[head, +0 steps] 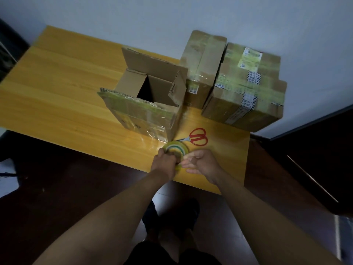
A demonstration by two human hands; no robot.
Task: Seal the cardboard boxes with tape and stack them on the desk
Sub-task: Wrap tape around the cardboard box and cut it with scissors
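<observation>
Yellow wood makes up the desk point(63, 77) in front of you, set against a pale wall point(114, 16). At its back right sit two sealed boxes: a wide, heavily taped box point(246, 88) and a narrower taped box point(202, 64) just beside it on the left. Nearer the middle stands an open box point(145, 100), flaps up, touching the narrow one. Red-handled scissors point(197, 137) lie on the desk near the front edge, close to the open box's corner. Your left hand point(164, 161) grips the tape roll point(176, 149) above the front edge; your right hand point(200, 164), fingers curled, pinches at the roll's near rim.
</observation>
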